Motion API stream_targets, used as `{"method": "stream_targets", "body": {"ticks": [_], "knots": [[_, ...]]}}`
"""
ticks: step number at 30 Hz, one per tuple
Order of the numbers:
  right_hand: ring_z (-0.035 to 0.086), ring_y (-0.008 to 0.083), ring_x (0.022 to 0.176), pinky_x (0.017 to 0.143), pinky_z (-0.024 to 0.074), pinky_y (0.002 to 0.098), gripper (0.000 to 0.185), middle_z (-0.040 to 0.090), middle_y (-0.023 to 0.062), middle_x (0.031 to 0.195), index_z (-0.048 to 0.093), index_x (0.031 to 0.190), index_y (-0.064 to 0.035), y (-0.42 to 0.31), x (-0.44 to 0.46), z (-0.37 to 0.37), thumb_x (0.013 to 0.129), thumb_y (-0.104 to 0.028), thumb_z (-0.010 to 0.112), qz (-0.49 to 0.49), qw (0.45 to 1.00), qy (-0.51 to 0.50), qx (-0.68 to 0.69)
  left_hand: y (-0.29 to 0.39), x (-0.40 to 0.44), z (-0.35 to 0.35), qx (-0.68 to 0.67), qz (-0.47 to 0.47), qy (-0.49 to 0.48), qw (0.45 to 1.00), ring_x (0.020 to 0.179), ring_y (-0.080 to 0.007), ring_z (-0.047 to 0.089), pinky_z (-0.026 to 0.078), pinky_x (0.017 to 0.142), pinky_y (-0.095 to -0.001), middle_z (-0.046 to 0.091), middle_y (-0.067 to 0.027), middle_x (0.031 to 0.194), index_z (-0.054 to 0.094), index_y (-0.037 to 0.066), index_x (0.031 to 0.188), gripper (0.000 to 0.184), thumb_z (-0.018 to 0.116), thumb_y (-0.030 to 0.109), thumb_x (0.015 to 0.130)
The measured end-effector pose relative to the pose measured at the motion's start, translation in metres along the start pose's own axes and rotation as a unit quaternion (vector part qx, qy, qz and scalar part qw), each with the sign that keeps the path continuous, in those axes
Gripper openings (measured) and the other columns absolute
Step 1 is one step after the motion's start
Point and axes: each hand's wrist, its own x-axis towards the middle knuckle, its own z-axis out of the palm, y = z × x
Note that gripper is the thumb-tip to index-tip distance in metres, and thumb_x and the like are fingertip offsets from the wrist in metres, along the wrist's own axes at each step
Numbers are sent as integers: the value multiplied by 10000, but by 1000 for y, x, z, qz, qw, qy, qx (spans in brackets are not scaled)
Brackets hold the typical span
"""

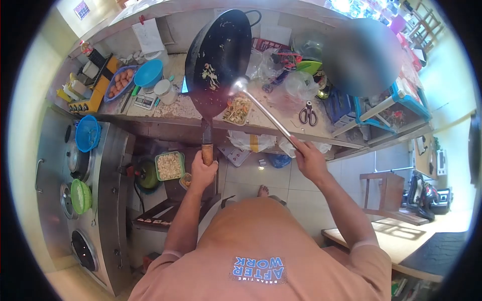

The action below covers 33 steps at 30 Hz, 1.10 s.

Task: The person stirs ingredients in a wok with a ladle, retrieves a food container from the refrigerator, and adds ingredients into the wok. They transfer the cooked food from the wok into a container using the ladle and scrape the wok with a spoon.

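My left hand [202, 169] is wrapped round the wooden handle of a large black wok [233, 47]. The wok is tilted over the counter, with scraps of food clinging inside it. In my right hand [310, 159] is the long handle of a metal ladle [265, 111]. The ladle's head is by the wok's lower right rim, above a food container [237, 111] filled with what looks like fried rice or noodles. That container stands on the counter directly below the wok's edge, partly covered by the ladle.
Scissors [308, 114] lie on the counter at right, near plastic bags [300, 85]. At left are a basket of eggs [120, 83], a blue bowl [149, 73] and a small scale [144, 100]. Below, a green container [169, 166] holds pale chopped food. A steel stove unit [108, 200] stands left.
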Motion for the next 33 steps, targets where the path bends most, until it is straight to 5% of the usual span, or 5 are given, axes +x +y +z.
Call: {"method": "stream_targets", "body": {"ticks": [6, 12, 21, 28, 33], "knots": [[632, 320, 803, 690, 530, 427, 525, 591, 110, 938, 500, 1360, -259, 20, -12, 2, 871, -85, 578, -4, 998, -34, -61, 13, -2, -5, -66, -94, -46, 992, 707, -189, 560, 467, 669, -343, 584, -89, 778, 541, -3, 980, 303, 673, 125, 739], [631, 311, 801, 694, 527, 421, 532, 596, 106, 934, 513, 1355, -256, 0, 0, 10, 860, -75, 585, -12, 1000, 12, -2, 0, 0, -2, -34, -37, -17, 999, 708, -186, 557, 466, 670, -338, 586, -87, 785, 540, -4, 981, 299, 668, 125, 743], [627, 310, 806, 700, 514, 411, 502, 607, 119, 922, 544, 1329, -210, -9, 8, 1, 855, -48, 583, -26, 994, 67, 76, 24, -4, -11, -127, -79, -71, 986, 489, -106, 532, 419, 425, -272, 537, -26, 716, 511, 19, 1040, 284, 629, 49, 783], [622, 349, 835, 723, 515, 444, 487, 604, 133, 981, 527, 1338, -220, -17, 43, 36, 873, -87, 583, -4, 1000, 24, 15, 34, -7, -12, -176, -89, -93, 976, 479, -122, 539, 418, 407, -286, 540, -29, 698, 482, 32, 1026, 279, 620, 48, 784], [622, 357, 841, 723, 510, 458, 510, 603, 140, 989, 499, 1363, -241, -20, 47, 28, 881, -88, 563, -37, 993, 62, 92, 28, -12, -19, -167, -91, -89, 978, 491, -125, 546, 436, 435, -282, 545, -31, 704, 486, 36, 1029, 288, 623, 51, 776]]}}
